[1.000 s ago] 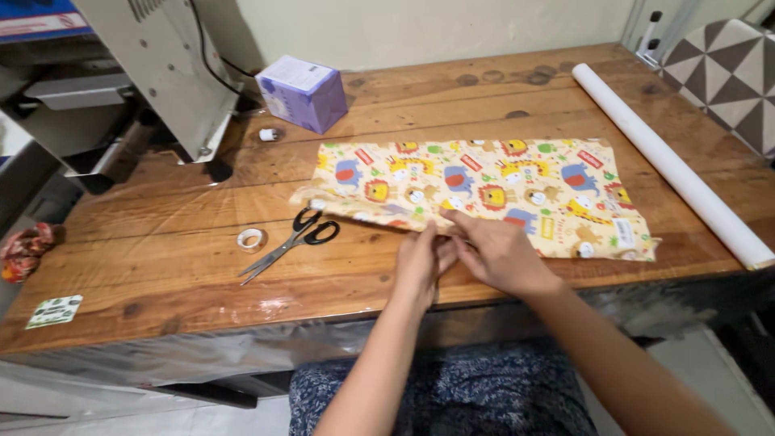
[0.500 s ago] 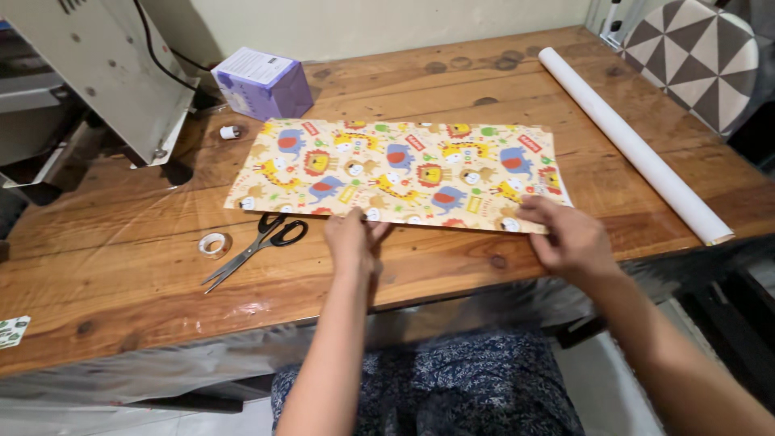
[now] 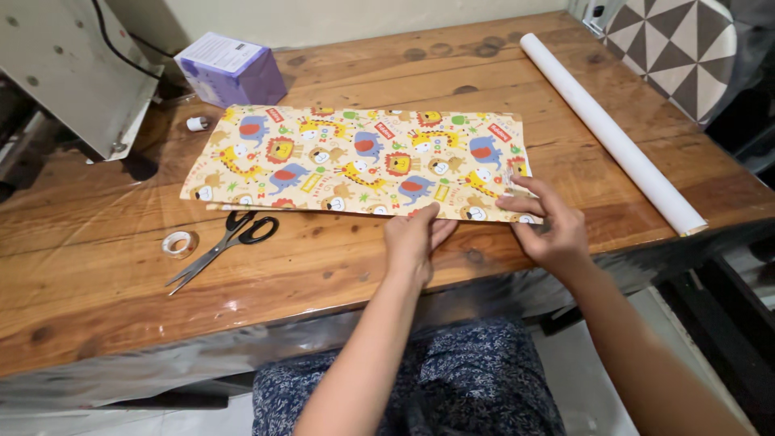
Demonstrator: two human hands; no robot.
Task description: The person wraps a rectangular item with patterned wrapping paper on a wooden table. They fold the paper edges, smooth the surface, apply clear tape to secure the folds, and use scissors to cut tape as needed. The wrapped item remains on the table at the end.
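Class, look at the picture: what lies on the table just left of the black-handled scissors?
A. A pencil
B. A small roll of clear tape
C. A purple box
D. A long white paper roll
B: the small roll of clear tape lies on the wooden table just left of the scissors; the purple box stands far back.

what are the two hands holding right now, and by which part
Both press on the near edge of the colourful animal-print wrapping paper: the left hand near its middle, the right hand at its near right corner. Nothing is lifted.
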